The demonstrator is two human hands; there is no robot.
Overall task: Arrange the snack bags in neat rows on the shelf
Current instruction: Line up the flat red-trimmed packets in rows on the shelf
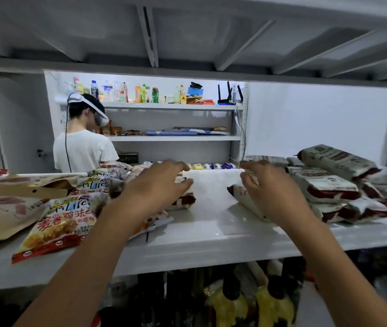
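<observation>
Facing a white shelf [211, 230] running the full width of the view, beneath the ribbed underside of another shelf overhead. Seeing, on its right part, white-and-maroon bags [324, 185] lying stacked in layers out to the right end, overlapping too much for an exact count, though numbering more than six. Seeing, on its left part, brown paper bags [3, 215] lying flat, at least two, and beside them yellow-and-red snack bags [62, 223] lying in a loose overlapping pile, at least three going by their printed fronts. Looking past the back edge at a person in a white shirt [81, 147] standing side-on and wearing a headset [93, 109], in front of a far rack [176, 138] carrying a row of bottles [140, 93] on top, one black router [230, 95] with antennas, and flat packets lower down. Reaching in with both hands from below, forearms crossing the shelf's front edge and hiding parts of the bags behind them. Laying the left hand [161, 185] palm down, fingers spread and loosely bent, over a middle bag [183, 200] just beside the yellow pile. Holding the right hand [268, 187] with fingers curled above a tilted bag [244, 199] at the near edge of the right stack; not being able to tell whether gripping or only touching. Glimpsing under the shelf dark bottles with yellow labels [230, 303], two showing clearly.
</observation>
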